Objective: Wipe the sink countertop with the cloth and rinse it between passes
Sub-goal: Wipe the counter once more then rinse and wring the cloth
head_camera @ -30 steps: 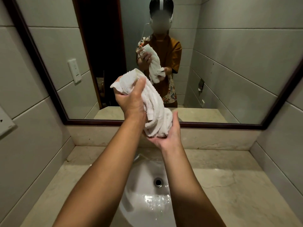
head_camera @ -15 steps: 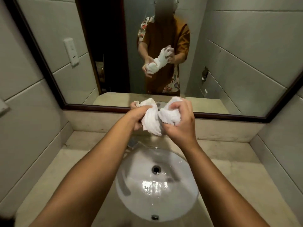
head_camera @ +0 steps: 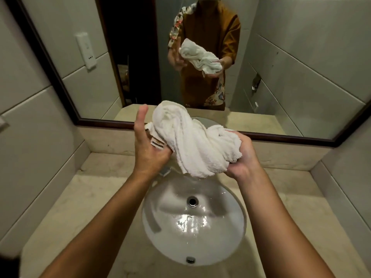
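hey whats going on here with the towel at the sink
A person stands at a bathroom sink holding a bunched white towel above the basin with both hands. The right hand grips one end from below; the left hand supports the other end, thumb and fingers fairly straight. The basin looks wet, and the marble countertop around it is not being wiped right now. The mirror behind reflects the person.

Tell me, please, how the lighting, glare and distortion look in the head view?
Head view: dim, warm light; bright glare on the wet sink basin; wide-angle bending of the mirror frame and wall tiles; the white cloth stays sharp and well exposed.
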{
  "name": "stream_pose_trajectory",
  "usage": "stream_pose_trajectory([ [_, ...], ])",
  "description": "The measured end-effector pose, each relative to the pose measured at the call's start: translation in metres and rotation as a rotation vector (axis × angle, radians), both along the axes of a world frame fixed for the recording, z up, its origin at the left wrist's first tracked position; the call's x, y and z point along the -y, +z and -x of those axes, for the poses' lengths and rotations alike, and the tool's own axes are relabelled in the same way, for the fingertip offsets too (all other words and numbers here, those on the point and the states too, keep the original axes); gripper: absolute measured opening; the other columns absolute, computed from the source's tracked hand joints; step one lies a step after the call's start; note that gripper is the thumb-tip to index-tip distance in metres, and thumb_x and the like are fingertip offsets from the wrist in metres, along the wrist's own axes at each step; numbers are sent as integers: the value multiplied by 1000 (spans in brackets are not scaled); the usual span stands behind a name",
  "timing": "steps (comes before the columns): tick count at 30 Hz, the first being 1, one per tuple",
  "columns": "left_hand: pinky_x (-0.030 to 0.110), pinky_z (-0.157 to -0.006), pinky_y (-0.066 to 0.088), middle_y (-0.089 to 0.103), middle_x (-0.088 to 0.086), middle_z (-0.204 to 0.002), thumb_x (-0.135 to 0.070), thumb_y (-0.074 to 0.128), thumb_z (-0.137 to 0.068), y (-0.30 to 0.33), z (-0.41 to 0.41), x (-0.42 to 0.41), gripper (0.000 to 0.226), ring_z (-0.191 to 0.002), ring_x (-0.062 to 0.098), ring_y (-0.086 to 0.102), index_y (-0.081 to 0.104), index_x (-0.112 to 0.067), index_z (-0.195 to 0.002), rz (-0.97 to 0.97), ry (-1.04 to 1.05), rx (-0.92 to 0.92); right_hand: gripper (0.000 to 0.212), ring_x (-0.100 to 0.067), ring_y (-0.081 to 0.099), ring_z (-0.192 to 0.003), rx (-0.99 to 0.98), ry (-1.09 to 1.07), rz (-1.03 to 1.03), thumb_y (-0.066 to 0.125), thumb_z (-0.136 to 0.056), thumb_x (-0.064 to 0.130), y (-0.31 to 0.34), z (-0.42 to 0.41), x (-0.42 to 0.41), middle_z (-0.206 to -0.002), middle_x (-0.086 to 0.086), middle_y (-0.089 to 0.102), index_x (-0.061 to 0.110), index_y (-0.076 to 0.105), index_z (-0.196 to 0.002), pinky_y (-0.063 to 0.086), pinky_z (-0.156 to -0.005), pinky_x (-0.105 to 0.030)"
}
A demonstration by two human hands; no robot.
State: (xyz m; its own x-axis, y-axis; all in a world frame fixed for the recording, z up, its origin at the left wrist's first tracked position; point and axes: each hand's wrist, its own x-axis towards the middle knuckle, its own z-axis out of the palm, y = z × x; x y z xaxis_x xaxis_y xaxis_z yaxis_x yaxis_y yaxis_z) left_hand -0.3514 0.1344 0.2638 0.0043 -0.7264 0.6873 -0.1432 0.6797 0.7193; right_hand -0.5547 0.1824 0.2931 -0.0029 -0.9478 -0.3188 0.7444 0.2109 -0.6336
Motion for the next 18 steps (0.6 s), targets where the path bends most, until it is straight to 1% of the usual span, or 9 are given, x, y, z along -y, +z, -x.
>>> stream_pose_trajectory([
  [4,57,-112,31,9,14,-155,-28,84,-75,17,-9,8,74,-144,43,16,42,-33,-136,556,143,483,27,-32,68,-89,-2,53,-32,46,-91,16,-1,-6,-2,-93,-15,70,4,70,-85,52,-93,-39],
  [6,65,-108,29,24,15,-154,-41,72,-82,30,-13,15,52,-143,40,19,56,-16,-125,709,157,669,27,-30,69,-83,-10,54,-25,45,-90,14,-2,-6,-4,-87,-13,71,4,70,-83,57,-83,-35],
  [8,62,-106,34,49,19,-142,-45,64,-81,34,-17,24,51,-137,40,36,63,-6,-114,752,112,839,23,-29,69,-81,-51,-34,-13,47,-85,12,2,-3,-4,-84,-12,70,4,68,-84,58,-76,-34],
  [10,54,-95,47,62,16,-124,-45,68,-75,34,-22,27,67,-118,37,56,52,-11,-130,558,-59,996,14,-28,68,-74,-134,-224,14,52,-81,9,1,-2,1,-77,-11,69,6,66,-81,57,-66,-31],
  [11,51,-90,51,63,12,-121,-45,70,-73,31,-24,29,83,-109,33,60,34,-24,-144,349,-135,1087,10,-28,68,-71,-200,-329,19,57,-78,8,0,-3,4,-75,-11,69,6,67,-81,56,-62,-30],
  [13,47,-89,51,61,4,-122,-50,71,-67,21,-24,29,106,-103,24,60,1,-54,-146,-71,-266,1202,12,-25,68,-64,-351,-479,57,63,-72,1,3,-11,7,-70,-9,70,5,68,-82,54,-58,-30],
  [15,48,-94,50,61,0,-124,-50,70,-55,7,-20,26,100,-107,22,59,21,-56,-142,-398,-445,1062,16,-21,65,-59,-481,-525,168,64,-65,-2,8,-23,11,-64,-5,67,7,66,-78,50,-56,-27],
  [17,50,-94,52,68,4,-112,-31,76,-52,-6,-17,24,73,-103,24,65,55,-31,-122,-753,-754,758,21,-21,61,-61,-520,-489,299,62,-59,-1,11,-33,13,-65,-4,64,6,65,-79,48,-56,-26],
  [18,48,-91,55,71,9,-105,-20,77,-54,-11,-16,24,63,-99,26,67,60,-18,-114,-922,-915,619,23,-21,60,-62,-527,-450,350,61,-59,-1,12,-35,14,-67,-5,63,5,64,-81,47,-57,-26],
])
